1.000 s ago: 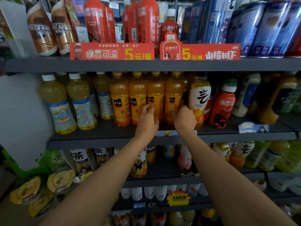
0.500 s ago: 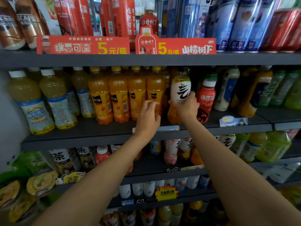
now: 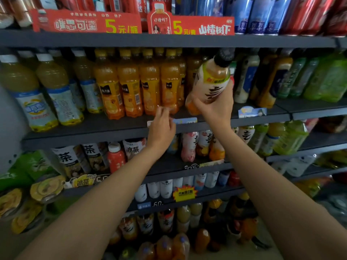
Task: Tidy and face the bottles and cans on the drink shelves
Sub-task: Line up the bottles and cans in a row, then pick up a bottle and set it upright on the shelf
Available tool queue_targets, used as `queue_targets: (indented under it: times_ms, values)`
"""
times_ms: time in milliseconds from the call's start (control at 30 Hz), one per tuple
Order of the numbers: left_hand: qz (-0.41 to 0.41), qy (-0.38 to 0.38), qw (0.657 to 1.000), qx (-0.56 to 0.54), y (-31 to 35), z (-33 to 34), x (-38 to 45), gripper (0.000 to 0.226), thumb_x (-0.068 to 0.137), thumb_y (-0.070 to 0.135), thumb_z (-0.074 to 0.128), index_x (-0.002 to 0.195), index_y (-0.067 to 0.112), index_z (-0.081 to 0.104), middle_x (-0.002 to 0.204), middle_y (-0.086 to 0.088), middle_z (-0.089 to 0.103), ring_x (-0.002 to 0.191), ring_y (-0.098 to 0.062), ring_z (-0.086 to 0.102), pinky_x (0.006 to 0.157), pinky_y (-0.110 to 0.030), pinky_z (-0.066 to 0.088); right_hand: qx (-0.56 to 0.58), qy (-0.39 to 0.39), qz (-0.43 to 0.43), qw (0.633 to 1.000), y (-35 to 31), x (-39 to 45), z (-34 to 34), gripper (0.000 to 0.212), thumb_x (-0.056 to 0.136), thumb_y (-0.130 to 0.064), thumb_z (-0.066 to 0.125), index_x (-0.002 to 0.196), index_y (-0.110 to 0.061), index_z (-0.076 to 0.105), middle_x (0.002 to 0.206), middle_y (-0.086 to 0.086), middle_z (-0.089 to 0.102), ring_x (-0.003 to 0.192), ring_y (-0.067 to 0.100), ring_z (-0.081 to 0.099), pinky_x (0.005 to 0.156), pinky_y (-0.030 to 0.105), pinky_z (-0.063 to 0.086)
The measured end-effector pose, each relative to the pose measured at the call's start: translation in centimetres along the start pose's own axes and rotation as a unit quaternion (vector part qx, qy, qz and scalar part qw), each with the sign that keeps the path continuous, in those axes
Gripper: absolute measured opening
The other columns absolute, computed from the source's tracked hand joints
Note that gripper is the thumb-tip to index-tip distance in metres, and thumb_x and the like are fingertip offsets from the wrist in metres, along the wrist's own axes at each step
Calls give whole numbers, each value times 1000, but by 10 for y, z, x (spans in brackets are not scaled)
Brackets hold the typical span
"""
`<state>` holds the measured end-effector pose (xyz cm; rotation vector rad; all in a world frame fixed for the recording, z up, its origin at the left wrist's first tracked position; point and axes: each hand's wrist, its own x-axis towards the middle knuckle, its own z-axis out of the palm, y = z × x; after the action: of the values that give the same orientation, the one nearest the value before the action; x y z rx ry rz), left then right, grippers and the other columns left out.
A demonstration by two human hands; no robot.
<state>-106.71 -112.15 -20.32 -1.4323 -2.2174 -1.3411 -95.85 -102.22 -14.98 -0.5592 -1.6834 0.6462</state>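
Right hand [image 3: 216, 107] has lifted tea bottle [image 3: 210, 85] off shelf [image 3: 112, 128].

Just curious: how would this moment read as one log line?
right hand: grips black-capped bottle, tilted | left hand: holds nothing, by orange bottles

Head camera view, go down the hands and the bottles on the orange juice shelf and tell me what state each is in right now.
right hand: grips the white-label bottle
white-label bottle: lifted, tilted, black cap on
left hand: holds nothing, fingers loosely curled near the shelf edge
orange juice bottles: upright in a row, capped, labels forward
pale yellow bottles: standing, capped
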Motion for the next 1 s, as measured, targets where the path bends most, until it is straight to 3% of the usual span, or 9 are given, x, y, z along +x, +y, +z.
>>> queue_targets:
  times_ms: [100, 233, 367, 467, 633, 867, 1000]
  values:
    - [-21, -40, 999, -14, -7, 9, -39, 29, 88, 2, 49, 117, 3, 53, 120, -13, 48, 91, -32, 58, 74, -46, 49, -14, -14, -11, 1000, -8, -52, -6, 64, 69, -33, 80, 116, -13, 42, 108, 3, 53, 103, 7, 48, 83, 2, 35]
    - [-72, -139, 987, -24, -41, 16, -88, 39, 86, 8, 58, 124, 9, 50, 122, -9, 51, 104, -26, 57, 82, -39, 50, -84, -92, 85, 988, 19, -131, 8, 67, 70, -39, 79, 114, -2, 47, 108, 12, 56, 101, 18, 55, 76, 18, 41]
    - [-168, -265, 948, -58, -81, 27, -108, 61, 78, 17, 62, 136, 12, 42, 132, -10, 51, 120, -25, 53, 97, -45, 45, -114, -138, 187, 966, 58, -177, 37, 67, 68, -40, 80, 115, -8, 46, 109, 7, 58, 105, 23, 56, 76, 28, 46]
    - [-193, -308, 930, -60, -103, 40, -105, 73, 75, 23, 57, 144, 17, 33, 142, -7, 43, 128, -24, 45, 104, -48, 39, -109, -143, 242, 954, 81, -183, 61, 70, 68, -36, 81, 120, -11, 43, 114, 7, 57, 110, 23, 54, 80, 30, 45]
    - [-245, -299, 918, -92, -115, 57, -81, 74, 84, -4, 54, 147, 19, 22, 141, -5, 44, 126, -22, 46, 96, -35, 46, -106, -144, 278, 944, 108, -168, 98, 59, 70, -28, 79, 112, -6, 44, 113, 11, 56, 109, 27, 53, 83, 33, 42]
    - [-295, -276, 909, -102, -139, 91, -53, 79, 84, -5, 51, 149, 24, 15, 144, -3, 41, 125, -20, 48, 103, -36, 42, -125, -138, 288, 939, 137, -146, 133, 55, 74, -27, 75, 110, 1, 44, 115, 17, 52, 108, 33, 52, 77, 36, 41]
    - [-313, -268, 903, -124, -147, 109, -38, 83, 83, -7, 50, 150, 25, 13, 144, -5, 42, 123, -22, 49, 101, -31, 42, -157, -164, 289, 930, 147, -129, 146, 53, 79, -21, 70, 115, 4, 41, 122, 21, 48, 114, 38, 49, 85, 41, 41]
